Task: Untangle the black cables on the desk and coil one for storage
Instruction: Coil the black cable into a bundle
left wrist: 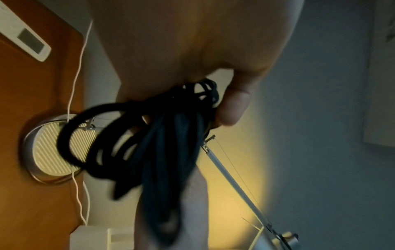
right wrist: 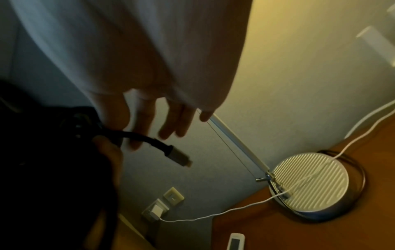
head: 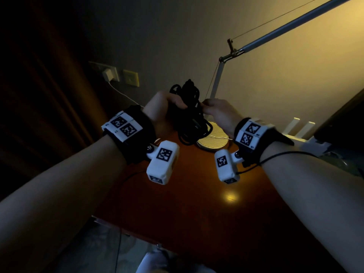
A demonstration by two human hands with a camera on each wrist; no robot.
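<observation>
Both hands are raised above the wooden desk (head: 197,203) with a tangled bundle of black cables (head: 189,117) between them. My left hand (head: 163,109) grips the bundle, its fingers curled round the strands. In the left wrist view the thumb (left wrist: 233,104) presses on the hanging loops of the bundle (left wrist: 149,143). My right hand (head: 217,111) pinches one black cable just beside the bundle. The right wrist view shows thumb and index finger (right wrist: 134,135) on that cable. Its grey metal plug (right wrist: 179,156) sticks out free, and the other fingers are straight.
A round ribbed lamp base (head: 213,137) stands on the desk under the hands, with its metal arm (head: 295,22) rising to the right. A white charger lead (right wrist: 213,215) runs from the wall socket (head: 107,74) across the base. A white remote (right wrist: 235,241) lies on the desk.
</observation>
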